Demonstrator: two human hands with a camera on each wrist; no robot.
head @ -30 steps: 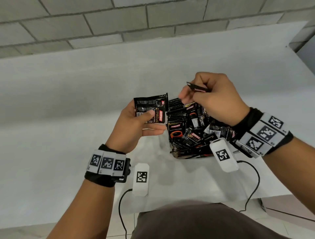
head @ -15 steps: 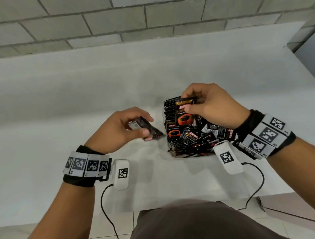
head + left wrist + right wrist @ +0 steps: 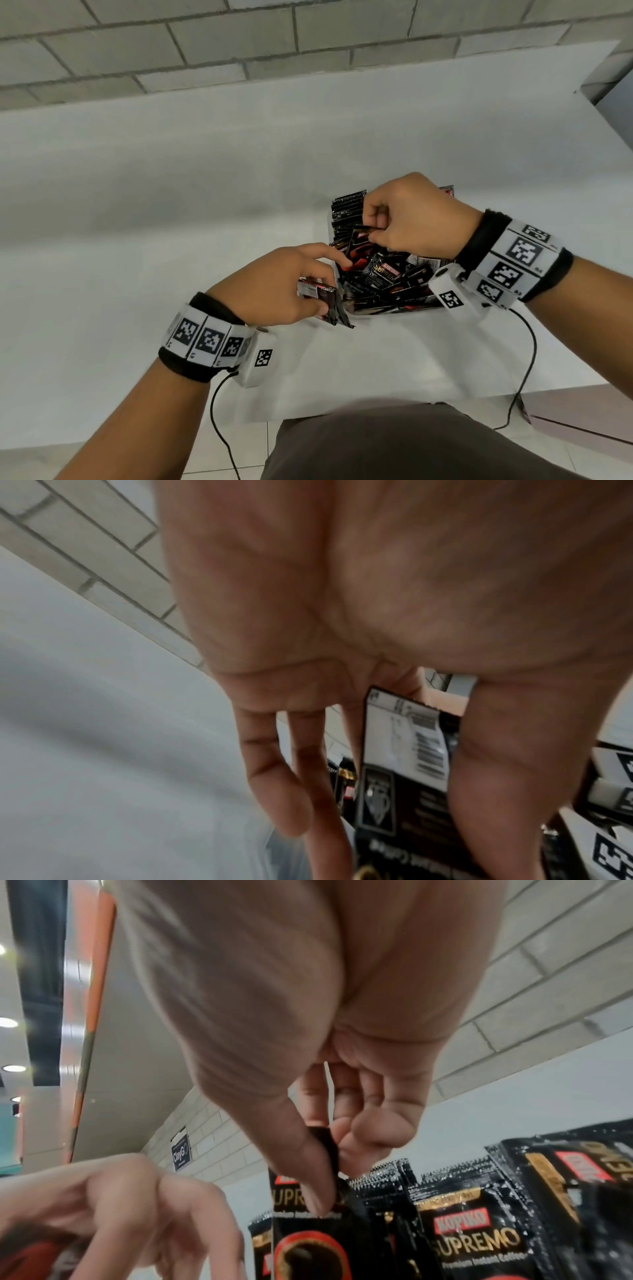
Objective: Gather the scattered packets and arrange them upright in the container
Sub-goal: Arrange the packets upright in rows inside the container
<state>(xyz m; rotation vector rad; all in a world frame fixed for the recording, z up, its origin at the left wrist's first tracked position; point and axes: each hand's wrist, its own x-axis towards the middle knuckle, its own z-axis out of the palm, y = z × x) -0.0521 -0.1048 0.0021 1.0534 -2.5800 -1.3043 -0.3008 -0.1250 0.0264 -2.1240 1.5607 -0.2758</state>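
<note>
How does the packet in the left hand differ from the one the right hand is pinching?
The left hand grips its packet low beside the container, lying nearly flat with its printed back showing; the right hand pinches its packet by the top edge, standing upright over the row of upright packets, front facing out. Both are black coffee sachets.

head: high, looking down | wrists: close, along fingers | shared: packets (image 3: 383, 274)
</note>
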